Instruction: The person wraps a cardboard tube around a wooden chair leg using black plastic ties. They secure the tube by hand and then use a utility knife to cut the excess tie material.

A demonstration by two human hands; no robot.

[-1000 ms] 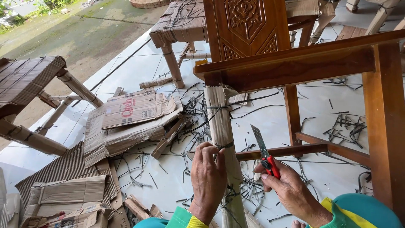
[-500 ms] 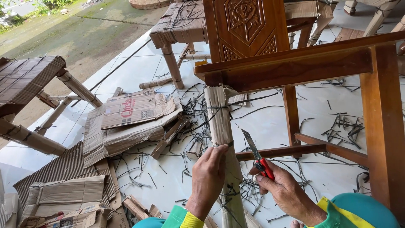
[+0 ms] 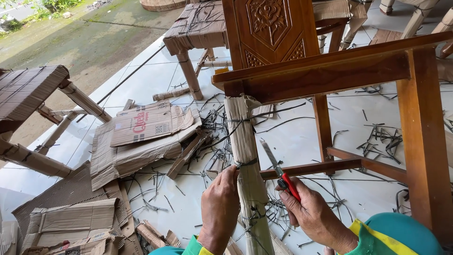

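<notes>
We are working on the front leg of a dark brown wooden chair (image 3: 330,71), which is wrapped in a sleeve of tan corrugated cardboard (image 3: 246,156) and bound with thin dark strapping bands (image 3: 246,163). The leg stands upright between our two hands, just in front of the chair's lower rail (image 3: 325,166).

Our left hand (image 3: 220,208) rests against the wrapped leg, fingers curled and pinching at the middle band. Our right hand (image 3: 315,215) is clenched around the red handle of a utility knife (image 3: 279,174), blade extended and pointing up toward that band, not yet touching it.

To do this step well, in our judgement:
- Keep the left fingers clear of the blade path.
- Slip the tip under the band only, so the wood beneath is not scored.
- Cut away from the holding hand.

Loose cardboard sheets (image 3: 141,137) and cut strap pieces (image 3: 382,141) lie on the white tiled floor (image 3: 292,137).
</notes>
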